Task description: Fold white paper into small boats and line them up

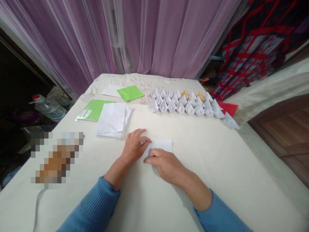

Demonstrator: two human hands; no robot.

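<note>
A small folded sheet of white paper (166, 145) lies flat on the table in front of me. My left hand (135, 145) is at its upper left edge, with the fingers stretched out and the thumb side touching the paper. Over the lower part of the sheet is my right hand (165, 163), its fingers curled together and pressing at the paper's lower left corner. That hand hides much of the sheet, so the folds beneath it do not show.
Folded paper boats (180, 107), mostly white, stand in rows at the back right beside red paper (229, 109). White sheets (112, 119), a green pack (93, 108) and a green sheet (130, 93) lie back left. A blurred-out object with a cable (37, 206) lies left.
</note>
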